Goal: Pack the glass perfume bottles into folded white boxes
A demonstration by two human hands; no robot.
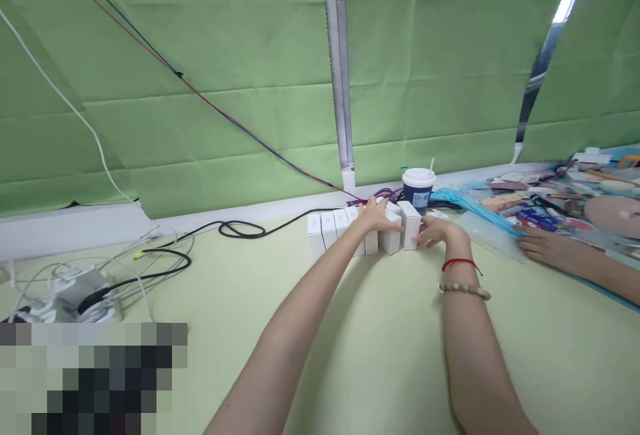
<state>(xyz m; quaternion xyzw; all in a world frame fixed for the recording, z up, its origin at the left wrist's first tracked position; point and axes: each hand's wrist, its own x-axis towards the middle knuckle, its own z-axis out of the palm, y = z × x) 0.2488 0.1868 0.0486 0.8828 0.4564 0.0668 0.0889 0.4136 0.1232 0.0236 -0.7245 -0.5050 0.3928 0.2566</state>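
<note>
Several small white boxes stand in a row by the wall, among them a left-end box. My left hand lies over the right part of this row, fingers spread and thumb stretched out to the right. Under its thumb a white box stands turned at an angle to the others. At the right end is an upright white box, slightly apart. My right hand, wearing a red string and a beaded bracelet, has its bent fingers at that box's right side; some fingertips are hidden behind it.
A lidded paper cup stands behind the boxes. Black cable runs left to power adapters. Another person's hand rests at right beside plastic bags and a cluttered pile. Green blinds cover the wall.
</note>
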